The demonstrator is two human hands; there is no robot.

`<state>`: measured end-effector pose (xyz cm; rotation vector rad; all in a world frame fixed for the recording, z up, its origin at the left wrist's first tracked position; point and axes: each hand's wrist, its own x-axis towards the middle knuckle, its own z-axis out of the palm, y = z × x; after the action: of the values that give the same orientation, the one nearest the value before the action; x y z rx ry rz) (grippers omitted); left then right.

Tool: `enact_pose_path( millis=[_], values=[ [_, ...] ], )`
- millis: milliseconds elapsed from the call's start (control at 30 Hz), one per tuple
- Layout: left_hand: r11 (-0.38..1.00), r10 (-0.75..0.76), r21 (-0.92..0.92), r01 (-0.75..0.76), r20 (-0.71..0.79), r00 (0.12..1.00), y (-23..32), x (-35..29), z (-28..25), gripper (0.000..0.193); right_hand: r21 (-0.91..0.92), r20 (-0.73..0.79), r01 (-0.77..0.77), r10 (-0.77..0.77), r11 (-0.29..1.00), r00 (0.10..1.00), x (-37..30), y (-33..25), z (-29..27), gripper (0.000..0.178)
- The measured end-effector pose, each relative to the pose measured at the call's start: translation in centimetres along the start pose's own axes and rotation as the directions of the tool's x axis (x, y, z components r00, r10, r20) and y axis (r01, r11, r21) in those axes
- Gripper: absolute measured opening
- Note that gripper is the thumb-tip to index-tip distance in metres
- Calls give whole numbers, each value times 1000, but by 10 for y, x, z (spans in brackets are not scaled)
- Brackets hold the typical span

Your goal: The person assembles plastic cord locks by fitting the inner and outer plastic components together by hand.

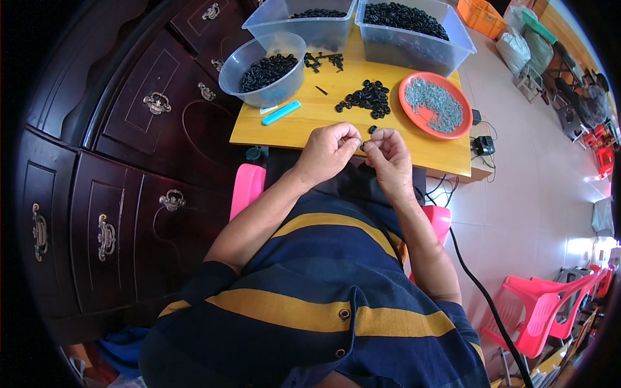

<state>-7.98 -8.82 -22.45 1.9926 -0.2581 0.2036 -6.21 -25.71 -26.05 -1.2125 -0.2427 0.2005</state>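
My left hand (328, 154) and my right hand (392, 165) meet just off the table's near edge, fingertips nearly touching. A small black round piece (363, 147) sits in the pinch of my right fingers. My left thumb and forefinger are pressed together against it; whatever they hold is too small to make out. Just beyond my right fingers, a black wheel-like ring (372, 129) lies on the yellow table (310, 134). Farther back is a loose pile of similar black rings (369, 98). To its right, an orange-red plate (420, 122) carries many small grey metal pins.
A clear round tub (284, 92) of black parts stands at the left, near a light-blue cutter-like tool (281, 112). Two clear bins (317, 37) line the back, beside small black pieces (333, 61). Dark drawers (129, 116) flank the left; a black adapter (483, 145) hangs right.
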Motion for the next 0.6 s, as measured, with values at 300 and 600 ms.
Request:
enact_pose_path(
  millis=[300,600],
  values=[
    [959,-119,-251,132,67,991,1,6,-5,9,60,-21,34,-33,998,999,1,-7,-5,17],
    [951,106,291,-108,23,994,-38,40,20,25,145,-353,160,-100,976,930,14,-19,-31,13]
  ],
)
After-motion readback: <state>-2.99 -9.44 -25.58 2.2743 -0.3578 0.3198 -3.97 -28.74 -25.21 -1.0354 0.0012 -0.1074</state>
